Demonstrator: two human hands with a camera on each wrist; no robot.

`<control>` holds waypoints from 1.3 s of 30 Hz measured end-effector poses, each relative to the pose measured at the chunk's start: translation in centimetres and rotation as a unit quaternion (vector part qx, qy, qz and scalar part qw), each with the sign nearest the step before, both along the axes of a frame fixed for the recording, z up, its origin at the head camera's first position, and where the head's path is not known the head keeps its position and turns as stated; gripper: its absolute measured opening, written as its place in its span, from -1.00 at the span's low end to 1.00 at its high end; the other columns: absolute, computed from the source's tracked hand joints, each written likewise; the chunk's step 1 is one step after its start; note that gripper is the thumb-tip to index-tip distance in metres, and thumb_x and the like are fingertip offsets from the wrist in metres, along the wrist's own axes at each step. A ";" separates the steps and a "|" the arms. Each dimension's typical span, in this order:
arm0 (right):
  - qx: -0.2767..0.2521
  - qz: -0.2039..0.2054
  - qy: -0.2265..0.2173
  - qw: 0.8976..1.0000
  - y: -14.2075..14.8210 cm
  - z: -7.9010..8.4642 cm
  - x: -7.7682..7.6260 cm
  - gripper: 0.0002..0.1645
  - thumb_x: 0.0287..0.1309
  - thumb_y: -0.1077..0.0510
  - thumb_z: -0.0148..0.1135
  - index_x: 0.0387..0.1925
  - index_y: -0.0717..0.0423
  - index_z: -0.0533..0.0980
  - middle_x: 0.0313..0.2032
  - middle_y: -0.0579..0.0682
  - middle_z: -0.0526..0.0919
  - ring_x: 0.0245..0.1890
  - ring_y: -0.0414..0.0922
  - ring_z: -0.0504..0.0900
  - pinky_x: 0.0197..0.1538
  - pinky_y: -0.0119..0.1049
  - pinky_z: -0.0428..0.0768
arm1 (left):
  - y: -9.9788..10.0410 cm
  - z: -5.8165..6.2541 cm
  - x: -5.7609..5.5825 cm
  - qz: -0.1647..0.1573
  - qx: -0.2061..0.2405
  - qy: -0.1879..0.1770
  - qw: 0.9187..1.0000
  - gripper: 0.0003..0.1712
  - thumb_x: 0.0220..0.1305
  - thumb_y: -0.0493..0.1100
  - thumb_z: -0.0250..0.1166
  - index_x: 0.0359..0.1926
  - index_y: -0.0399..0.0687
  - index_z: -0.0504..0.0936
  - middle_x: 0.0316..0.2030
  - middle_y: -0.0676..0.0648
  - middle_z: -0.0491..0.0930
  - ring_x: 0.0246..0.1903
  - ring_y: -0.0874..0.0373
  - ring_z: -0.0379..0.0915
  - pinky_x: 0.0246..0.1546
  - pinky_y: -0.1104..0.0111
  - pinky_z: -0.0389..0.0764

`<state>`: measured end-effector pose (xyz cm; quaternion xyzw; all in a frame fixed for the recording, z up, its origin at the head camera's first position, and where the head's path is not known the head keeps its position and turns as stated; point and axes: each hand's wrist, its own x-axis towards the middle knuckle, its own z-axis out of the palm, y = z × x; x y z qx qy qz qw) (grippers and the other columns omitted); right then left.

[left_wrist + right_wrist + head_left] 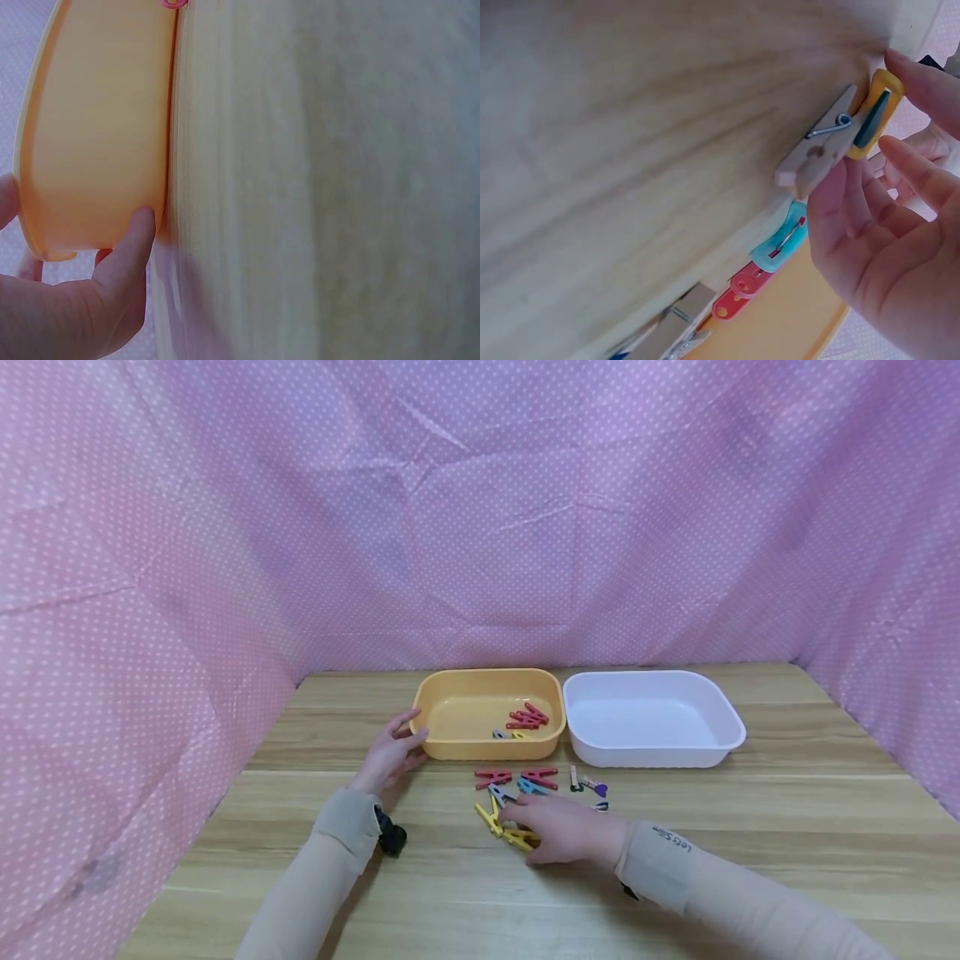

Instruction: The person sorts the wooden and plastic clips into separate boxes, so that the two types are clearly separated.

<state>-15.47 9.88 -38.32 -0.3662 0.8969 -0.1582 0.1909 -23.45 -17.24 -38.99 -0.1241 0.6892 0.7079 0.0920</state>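
Observation:
My left hand (390,756) holds the left front corner of the yellow bin (480,750), fingertips at its rim and thumb side against the outer wall. Inside that bin lie several red clothespins (527,718), a grey one (499,735) and a yellow one (519,735). Above the loose pile, my right hand (562,828) reaches down with thumb and index finger spread at the ends of a yellow clothespin (883,105). A grey clothespin (501,794) and another yellow clothespin (487,818) lie by its fingers. A small wooden clothespin (821,142) shows in front of it.
To the right stands a white bin (652,753) beside the yellow one. Between the bins and my right hand lie red clothespins (492,777), a blue clothespin (531,786) and small decorated wooden clothespins (595,787). Pink dotted cloth (480,527) surrounds the wooden table (795,810).

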 end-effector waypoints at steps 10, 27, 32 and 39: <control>-0.026 0.005 -0.012 1.000 0.0 0.5 -0.2 -0.44 -0.01 0.17 0.41 0.09 -0.07 0.51 -0.04 -0.12 0.55 -0.10 -0.25 0.51 0.06 -0.22 0.55 | 0.0 -0.2 -0.2 0.007 -0.001 -0.004 1.000 -0.37 0.35 -0.28 0.13 0.40 0.08 0.23 0.22 -0.24 0.19 -0.07 0.09 0.41 0.12 0.21 0.49; -0.071 0.006 0.025 0.997 0.5 1.8 -0.7 -0.57 0.04 0.25 0.33 0.02 0.07 0.56 -0.02 -0.05 0.62 -0.02 -0.13 0.56 0.06 -0.17 0.55 | 0.0 -0.1 -0.2 -0.003 0.001 -0.003 1.000 -0.37 0.36 -0.27 0.12 0.41 0.07 0.20 0.21 -0.23 0.21 -0.06 0.09 0.42 0.08 0.24 0.51; -0.091 -0.007 0.050 0.995 0.7 2.5 -0.9 -0.54 0.04 0.24 0.32 0.05 0.07 0.54 -0.04 -0.05 0.60 -0.14 -0.19 0.53 -0.04 -0.24 0.57 | 0.0 0.0 -0.1 -0.001 0.002 -0.007 1.000 -0.37 0.36 -0.28 0.12 0.41 0.10 0.21 0.23 -0.24 0.23 -0.01 0.05 0.41 0.13 0.20 0.48; -0.126 -0.009 0.089 0.988 1.2 2.8 -1.5 -0.52 -0.01 0.26 0.31 0.04 0.10 0.55 -0.14 -0.07 0.60 -0.26 -0.23 0.48 -0.17 -0.32 0.55 | 0.0 0.1 0.0 -0.001 0.008 -0.008 1.000 -0.36 0.35 -0.29 0.13 0.40 0.09 0.21 0.26 -0.25 0.20 0.03 0.02 0.39 0.15 0.20 0.47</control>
